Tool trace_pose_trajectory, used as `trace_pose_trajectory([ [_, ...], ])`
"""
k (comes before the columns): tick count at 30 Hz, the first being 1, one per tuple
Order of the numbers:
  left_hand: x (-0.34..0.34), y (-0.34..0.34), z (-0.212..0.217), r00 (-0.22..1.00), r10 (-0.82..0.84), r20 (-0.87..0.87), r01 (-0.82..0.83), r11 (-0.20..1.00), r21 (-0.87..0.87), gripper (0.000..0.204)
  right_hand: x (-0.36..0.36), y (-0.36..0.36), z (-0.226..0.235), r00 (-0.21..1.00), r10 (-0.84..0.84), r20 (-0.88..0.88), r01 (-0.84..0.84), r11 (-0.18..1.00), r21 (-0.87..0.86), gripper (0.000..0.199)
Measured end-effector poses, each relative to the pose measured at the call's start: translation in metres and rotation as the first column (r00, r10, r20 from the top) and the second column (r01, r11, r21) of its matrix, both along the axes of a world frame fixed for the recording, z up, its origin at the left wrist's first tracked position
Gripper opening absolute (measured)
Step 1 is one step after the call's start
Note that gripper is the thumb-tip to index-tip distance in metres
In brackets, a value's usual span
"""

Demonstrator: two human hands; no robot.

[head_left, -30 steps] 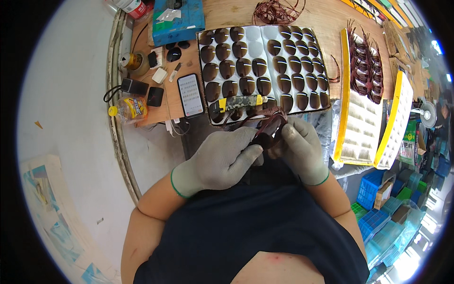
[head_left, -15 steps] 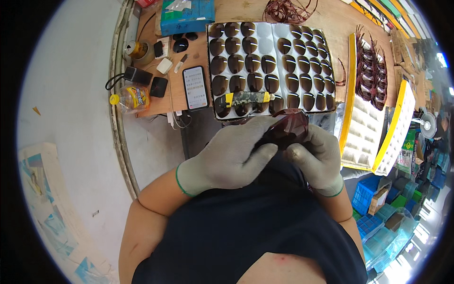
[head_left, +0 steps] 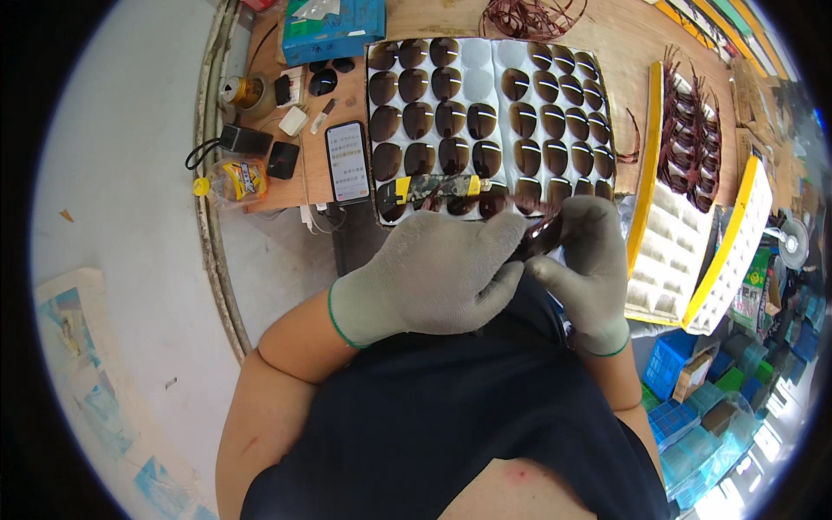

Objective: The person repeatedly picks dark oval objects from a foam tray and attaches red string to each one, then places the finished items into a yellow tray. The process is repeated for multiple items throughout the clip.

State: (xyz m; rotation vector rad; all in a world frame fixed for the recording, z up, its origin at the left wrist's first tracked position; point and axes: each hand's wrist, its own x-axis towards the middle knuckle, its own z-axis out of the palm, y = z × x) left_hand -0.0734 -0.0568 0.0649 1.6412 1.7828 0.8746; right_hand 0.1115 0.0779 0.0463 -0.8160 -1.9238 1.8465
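Both my hands wear pale grey gloves with green cuffs. Between them is a pair of dark reddish-brown sunglasses [head_left: 544,234], mostly hidden by the fingers. My left hand [head_left: 442,273] is closed at its left side, thumb and fingers pressed together. My right hand [head_left: 589,264] grips the other side, thumb below and fingers curled over. Just beyond the hands lies a white-lined tray [head_left: 477,85] with rows of brown gradient lenses [head_left: 451,120]. Across its near rows rests a yellow and camouflage-patterned hand tool [head_left: 438,188], its kind unclear.
Left of the tray are a phone [head_left: 347,163], a plastic bottle [head_left: 238,180], a black box [head_left: 248,139] and a blue box [head_left: 334,33]. Dark red frames [head_left: 530,19] are heaped behind. At right stand yellow-edged trays [head_left: 643,204], one holding frames [head_left: 691,143], and a fan [head_left: 792,249].
The sunglasses have turned and dropped lower between my hands, so less of them shows. My left hand has shifted slightly right, and its fingers now cover more of them.
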Motion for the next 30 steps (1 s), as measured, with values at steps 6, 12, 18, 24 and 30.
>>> trace_pose_trajectory([
  [6,0.001,0.060,0.014,0.949,-0.289,0.123,0.303,0.945,-0.119,0.025,0.020,0.085,0.003,0.794,0.602,-0.082,-0.581,0.792,0.190,0.038],
  [12,-0.054,0.205,-0.119,0.749,0.493,-0.443,-0.610,0.774,-0.169,0.045,0.045,0.142,-0.003,0.925,0.378,0.044,-0.378,0.895,0.238,0.050],
  [18,-0.050,0.222,-0.148,0.691,0.473,-0.547,-0.670,0.703,-0.238,0.052,0.049,0.172,-0.018,0.926,0.375,-0.034,-0.372,0.925,0.084,0.081],
  [24,-0.036,0.177,-0.096,0.782,0.554,0.286,-0.494,0.830,-0.258,0.031,0.035,0.162,-0.015,0.918,0.389,-0.076,-0.392,0.919,-0.038,0.065],
  [30,0.015,0.089,-0.044,0.255,0.370,0.893,-0.222,0.922,-0.318,0.025,0.017,0.106,-0.014,0.927,0.370,0.059,-0.358,0.922,-0.147,0.036],
])
